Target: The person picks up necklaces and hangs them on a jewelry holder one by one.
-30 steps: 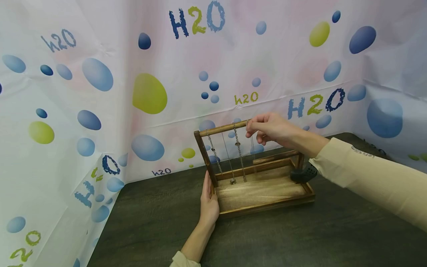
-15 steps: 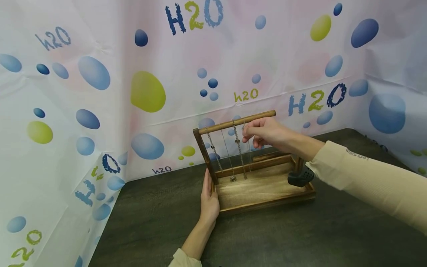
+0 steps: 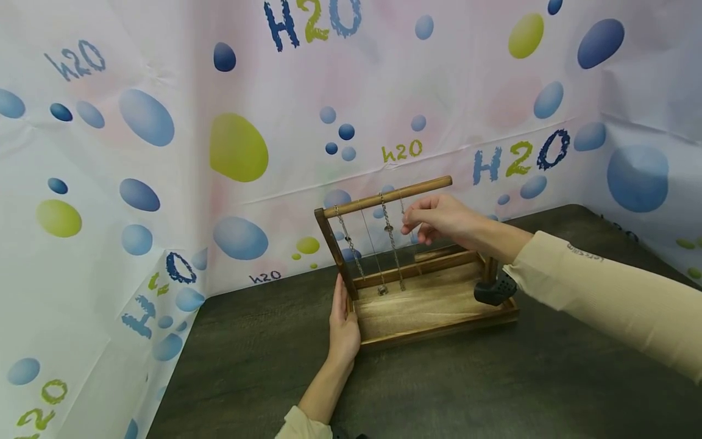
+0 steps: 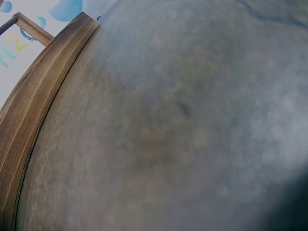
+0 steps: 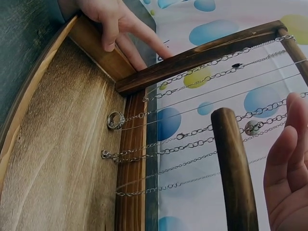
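Observation:
A wooden jewelry stand [image 3: 428, 305] with a tray base and a raised bar [image 3: 422, 186] stands on the dark table. Several silver necklaces hang from the bar; one is a chain [image 3: 393, 256] with a round bead, another a thin strand with a ring pendant [image 5: 115, 120]. My left hand [image 3: 344, 335] rests against the stand's left side, its fingers by the upright post. Close to the rightmost thin necklace [image 5: 192, 180], my right hand [image 3: 441, 218] stays below the bar, fingers bent loosely. In the right wrist view the strands pass behind its fingertips.
A short wooden peg [image 3: 439, 253] sticks out over the tray's right part, its end rounded in the right wrist view. A black wrist camera [image 3: 495, 289] hangs under the right wrist. Behind the table hangs a white backdrop [image 3: 296, 146] printed with bubbles.
My right hand has come down from the bar, which now shows to its right end. The thin necklace hangs on the bar. The left hand keeps its place on the stand.

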Demonstrator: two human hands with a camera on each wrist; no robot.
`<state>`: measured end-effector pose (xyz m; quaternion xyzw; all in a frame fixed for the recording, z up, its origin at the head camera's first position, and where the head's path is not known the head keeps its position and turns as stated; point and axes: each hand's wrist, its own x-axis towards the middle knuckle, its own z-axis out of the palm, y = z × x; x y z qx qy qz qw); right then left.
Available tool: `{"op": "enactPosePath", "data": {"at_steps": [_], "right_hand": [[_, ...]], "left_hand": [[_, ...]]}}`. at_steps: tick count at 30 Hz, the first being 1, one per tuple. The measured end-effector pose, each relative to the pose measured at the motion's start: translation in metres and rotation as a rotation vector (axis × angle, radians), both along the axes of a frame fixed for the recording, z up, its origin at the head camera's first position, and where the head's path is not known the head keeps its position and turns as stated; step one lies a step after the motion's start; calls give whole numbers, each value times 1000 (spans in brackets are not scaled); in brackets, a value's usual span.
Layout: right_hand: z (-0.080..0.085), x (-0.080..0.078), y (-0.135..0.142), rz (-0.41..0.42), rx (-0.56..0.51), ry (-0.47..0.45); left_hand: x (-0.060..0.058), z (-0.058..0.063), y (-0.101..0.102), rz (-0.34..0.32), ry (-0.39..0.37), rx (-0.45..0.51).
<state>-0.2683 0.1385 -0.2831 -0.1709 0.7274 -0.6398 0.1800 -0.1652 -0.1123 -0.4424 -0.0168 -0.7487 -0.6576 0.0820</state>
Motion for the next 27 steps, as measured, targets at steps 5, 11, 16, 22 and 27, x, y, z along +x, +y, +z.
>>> {"op": "enactPosePath", "data": {"at_steps": [5, 11, 16, 22, 27], "right_hand": [[-2, 1, 2, 2, 10, 0], [-5, 3, 7, 0, 33, -13], [-5, 6, 11, -12, 59, -18], [3, 8, 17, -25, 170, 111], [6, 17, 23, -65, 298, 366]], "left_hand": [[2, 1, 1, -2, -1, -3], [5, 1, 1, -12, 2, 3], [8, 3, 1, -21, 1, 13], [5, 8, 1, -21, 16, 14], [2, 6, -2, -33, 2, 2]]}}
